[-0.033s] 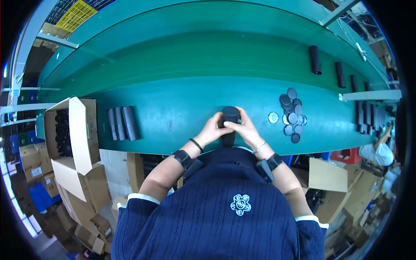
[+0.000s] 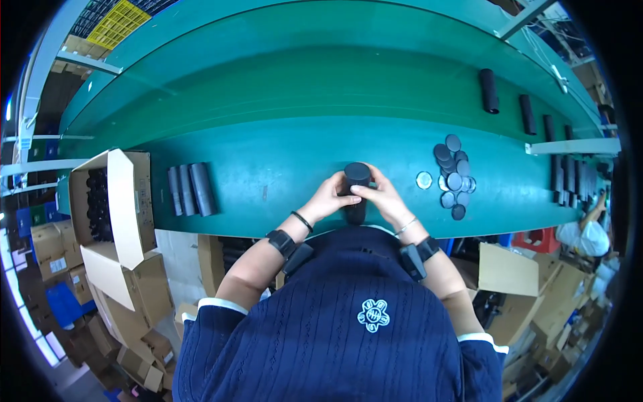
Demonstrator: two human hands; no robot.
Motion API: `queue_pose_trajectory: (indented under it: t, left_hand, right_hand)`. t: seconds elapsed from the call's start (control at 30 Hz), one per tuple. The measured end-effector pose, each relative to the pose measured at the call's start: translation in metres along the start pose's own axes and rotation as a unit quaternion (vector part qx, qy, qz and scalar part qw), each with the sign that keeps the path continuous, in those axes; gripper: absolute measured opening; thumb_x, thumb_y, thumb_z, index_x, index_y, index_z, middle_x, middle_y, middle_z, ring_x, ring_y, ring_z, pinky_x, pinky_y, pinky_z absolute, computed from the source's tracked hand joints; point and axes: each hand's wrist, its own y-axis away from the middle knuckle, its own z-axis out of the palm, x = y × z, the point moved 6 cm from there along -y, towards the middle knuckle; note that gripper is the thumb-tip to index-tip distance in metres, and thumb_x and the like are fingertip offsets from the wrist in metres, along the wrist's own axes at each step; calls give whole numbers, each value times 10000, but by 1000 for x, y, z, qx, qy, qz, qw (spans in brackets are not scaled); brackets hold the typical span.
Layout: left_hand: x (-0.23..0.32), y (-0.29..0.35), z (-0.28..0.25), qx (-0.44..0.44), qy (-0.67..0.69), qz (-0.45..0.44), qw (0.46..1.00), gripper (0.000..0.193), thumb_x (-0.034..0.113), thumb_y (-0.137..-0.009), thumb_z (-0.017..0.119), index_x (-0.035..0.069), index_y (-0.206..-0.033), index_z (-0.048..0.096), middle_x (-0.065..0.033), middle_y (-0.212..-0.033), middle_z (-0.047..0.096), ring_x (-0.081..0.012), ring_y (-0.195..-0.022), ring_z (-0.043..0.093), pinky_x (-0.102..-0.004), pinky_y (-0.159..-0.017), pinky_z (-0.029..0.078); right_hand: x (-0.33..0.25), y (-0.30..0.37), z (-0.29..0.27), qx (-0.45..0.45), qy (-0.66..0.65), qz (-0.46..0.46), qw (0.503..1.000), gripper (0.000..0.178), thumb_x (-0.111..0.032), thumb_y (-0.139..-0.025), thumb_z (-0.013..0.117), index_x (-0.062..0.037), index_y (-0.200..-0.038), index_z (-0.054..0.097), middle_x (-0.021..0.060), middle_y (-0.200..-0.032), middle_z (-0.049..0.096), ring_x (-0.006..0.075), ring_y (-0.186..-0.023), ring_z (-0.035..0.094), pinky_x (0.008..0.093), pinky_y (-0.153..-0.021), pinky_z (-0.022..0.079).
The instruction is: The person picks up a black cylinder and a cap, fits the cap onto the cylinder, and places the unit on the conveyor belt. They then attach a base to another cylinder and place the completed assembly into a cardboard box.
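The left hand and right hand clasp a black tube at the near edge of the bench, thumbs covering part of its middle; most fingertips are hidden behind it, and the dark pieces in the box blur together

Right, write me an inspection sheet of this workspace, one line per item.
Surface: green table, slightly shiny.
Job's things: black tube held in front of the body; a row of dark tubes lies left, loose discs right.
Clutter: open cardboard box at the table's left, dark pieces inside.
Hands: left hand and right hand both grip the black tube.
Cables: apparently a pale cord, upper right.
Surroundings: yellow crate upper left; another person's arm far right.
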Motion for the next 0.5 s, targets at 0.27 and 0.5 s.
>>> queue_pose_trajectory:
  t: [0.27,0.5]
  left_hand:
    - [19,-8,11,32,-269,58,961,636,222,-726,798,-2,-1225,473,-203,-1084,639,-336,-1036,635,-398,-875,509]
    - [23,-3,12,62,-327,69,940,623,183,-744,788,-10,-1251,481,-156,-1077,657,-252,-1006,657,-364,-856,529]
  right_hand:
    - [-10,3,-4,-23,61,-50,997,610,-37,-773,759,-24,-1314,476,58,-1165,592,151,-1072,563,312,-928,464]
    - [-9,7,-3,44,137,-97,985,588,38,-738,742,-15,-1266,489,53,-1110,613,152,-1060,570,292,-933,458]
